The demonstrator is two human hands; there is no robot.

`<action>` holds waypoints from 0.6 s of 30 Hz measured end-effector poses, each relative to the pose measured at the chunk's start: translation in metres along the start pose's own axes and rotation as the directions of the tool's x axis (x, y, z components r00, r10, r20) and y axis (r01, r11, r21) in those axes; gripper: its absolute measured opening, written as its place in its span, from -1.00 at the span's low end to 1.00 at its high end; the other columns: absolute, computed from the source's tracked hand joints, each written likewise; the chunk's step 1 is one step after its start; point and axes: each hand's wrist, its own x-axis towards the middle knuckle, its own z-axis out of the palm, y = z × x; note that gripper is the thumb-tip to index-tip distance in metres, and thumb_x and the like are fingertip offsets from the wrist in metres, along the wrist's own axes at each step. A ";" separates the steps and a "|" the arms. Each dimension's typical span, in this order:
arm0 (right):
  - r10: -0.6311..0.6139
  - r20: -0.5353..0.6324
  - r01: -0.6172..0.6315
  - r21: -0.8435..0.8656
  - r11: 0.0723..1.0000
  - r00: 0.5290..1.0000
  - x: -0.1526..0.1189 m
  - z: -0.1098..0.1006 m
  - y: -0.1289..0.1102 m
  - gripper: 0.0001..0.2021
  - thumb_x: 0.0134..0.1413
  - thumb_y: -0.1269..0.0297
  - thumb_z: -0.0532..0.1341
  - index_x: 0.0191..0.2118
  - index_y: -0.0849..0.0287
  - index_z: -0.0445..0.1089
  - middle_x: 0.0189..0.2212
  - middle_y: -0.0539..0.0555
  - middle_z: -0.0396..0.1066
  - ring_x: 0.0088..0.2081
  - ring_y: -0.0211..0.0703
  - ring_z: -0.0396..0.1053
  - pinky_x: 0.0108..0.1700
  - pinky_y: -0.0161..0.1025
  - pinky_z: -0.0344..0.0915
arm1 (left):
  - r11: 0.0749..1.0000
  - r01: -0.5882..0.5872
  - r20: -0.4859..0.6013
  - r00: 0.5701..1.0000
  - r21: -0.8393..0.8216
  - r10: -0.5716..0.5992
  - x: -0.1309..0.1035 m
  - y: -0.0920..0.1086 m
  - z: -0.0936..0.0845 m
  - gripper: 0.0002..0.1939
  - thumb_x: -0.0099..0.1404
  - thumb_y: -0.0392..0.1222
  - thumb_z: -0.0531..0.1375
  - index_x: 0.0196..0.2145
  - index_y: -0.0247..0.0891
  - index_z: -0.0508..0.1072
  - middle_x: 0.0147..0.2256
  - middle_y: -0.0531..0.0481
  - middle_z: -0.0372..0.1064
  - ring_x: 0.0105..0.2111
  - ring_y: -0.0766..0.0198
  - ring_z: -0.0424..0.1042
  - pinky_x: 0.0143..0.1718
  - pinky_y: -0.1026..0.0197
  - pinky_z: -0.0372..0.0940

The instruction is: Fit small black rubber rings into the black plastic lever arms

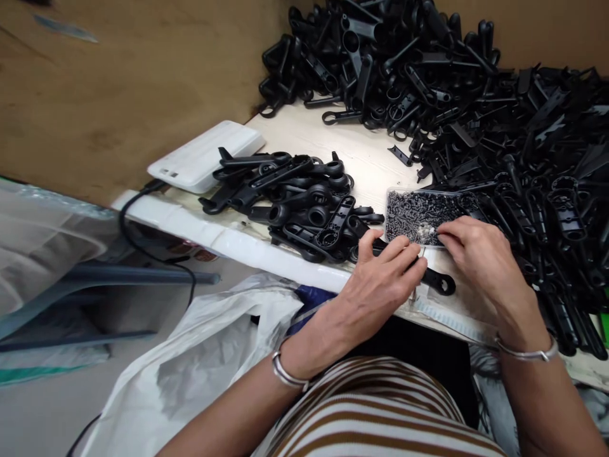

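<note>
My left hand [383, 276] is wrapped over a long black plastic part [441, 282], whose ringed end sticks out to the right of my fingers. Just beyond it lies a clear shallow tray [387, 219] filled with tiny dark metal pieces [412, 212]. At the tray's right front corner, the thumb and forefinger of my right hand [476, 247] are pinched together; whatever is between them is too small to make out. A pile of black plastic parts [309, 206] lies left of the tray, close to my left hand.
A large heap of black parts [419, 76] covers the back and right of the table [304, 130]. A white box [204, 155] with a black cable [124, 222] stands at the left. Cardboard [143, 82] rises behind. A white bag [190, 368] hangs below the front edge.
</note>
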 end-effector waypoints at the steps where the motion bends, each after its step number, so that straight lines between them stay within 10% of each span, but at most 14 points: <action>1: 0.005 0.051 -0.002 -0.064 0.998 0.999 0.006 0.001 -0.001 -0.75 0.25 0.30 0.07 -0.25 0.09 0.53 -0.26 0.10 0.51 -0.31 -0.10 0.43 -0.33 -0.21 0.20 | 1.000 -0.015 0.002 1.000 0.014 0.015 0.001 0.002 0.002 -0.83 0.42 -0.39 0.04 -0.15 -0.30 0.41 -0.12 -0.06 0.45 -0.08 0.17 0.37 0.12 -0.06 -0.08; 18: -0.056 0.249 0.101 -0.173 0.980 0.967 0.027 -0.002 -0.001 -0.76 0.24 0.32 0.05 -0.40 0.11 0.40 -0.30 0.02 0.47 -0.35 -0.19 0.33 -0.43 -0.22 -0.09 | 0.999 0.048 0.052 0.997 0.025 -0.050 -0.007 -0.007 -0.006 -0.90 0.39 -0.30 0.13 -0.15 -0.27 0.43 -0.20 0.00 0.50 -0.13 0.16 0.41 0.15 -0.16 -0.07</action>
